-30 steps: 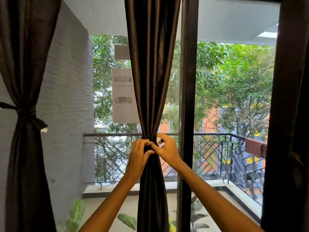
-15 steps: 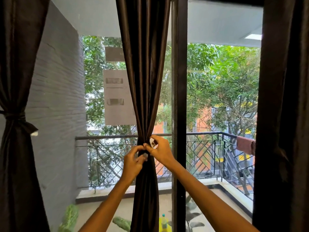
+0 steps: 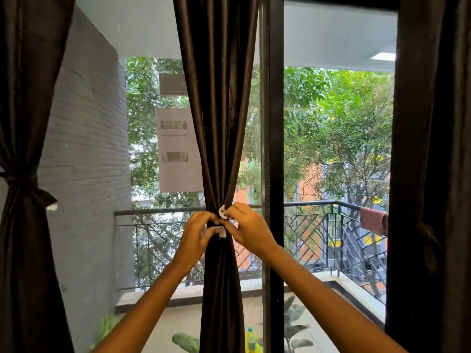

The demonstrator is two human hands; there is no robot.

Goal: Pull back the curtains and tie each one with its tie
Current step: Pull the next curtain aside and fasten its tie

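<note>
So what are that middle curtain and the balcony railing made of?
Curtain: woven fabric with a satin-like sheen, judging by soft folds and light streaks; possibly polyester or silk. Railing: looks like dark painted metal, going by its thin rigid bars.

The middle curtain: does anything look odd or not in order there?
Nothing looks damaged. The middle curtain is gathered, but its tie's white ends are not joined yet; left hand and right hand pinch them.
</note>
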